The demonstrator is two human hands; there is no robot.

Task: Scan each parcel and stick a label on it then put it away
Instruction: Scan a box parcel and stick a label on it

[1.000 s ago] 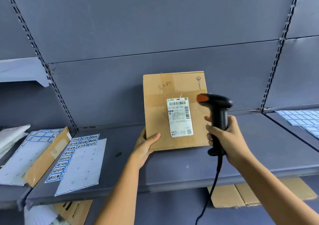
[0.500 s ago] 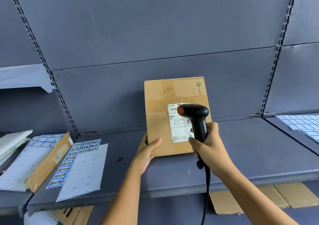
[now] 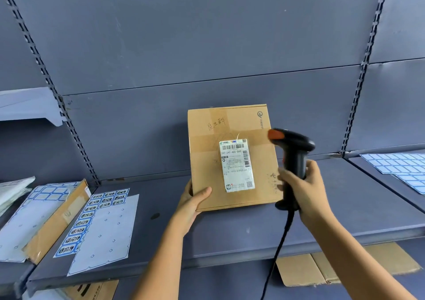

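A brown cardboard parcel [image 3: 207,157] stands tilted on the grey shelf [image 3: 230,230], its white shipping label [image 3: 236,165] facing me. My left hand [image 3: 193,202] grips the parcel's lower left corner, thumb on the front. My right hand [image 3: 305,189] holds the handle of a black barcode scanner [image 3: 293,148] with an orange tip, just right of the parcel and pointing left toward it. The scanner's cable [image 3: 276,253] hangs down past the shelf edge.
A sheet of blue-bordered stickers [image 3: 96,207] lies on the shelf at left, beside another sheet on a flat cardboard piece [image 3: 53,228]. More blue label sheets [image 3: 395,166] lie on the right shelf. Flattened cardboard [image 3: 322,269] sits below the shelf.
The scanner had been in front of the shipping label; my right hand has now drawn it back to the right, uncovering the label. My left hand still holds the parcel.
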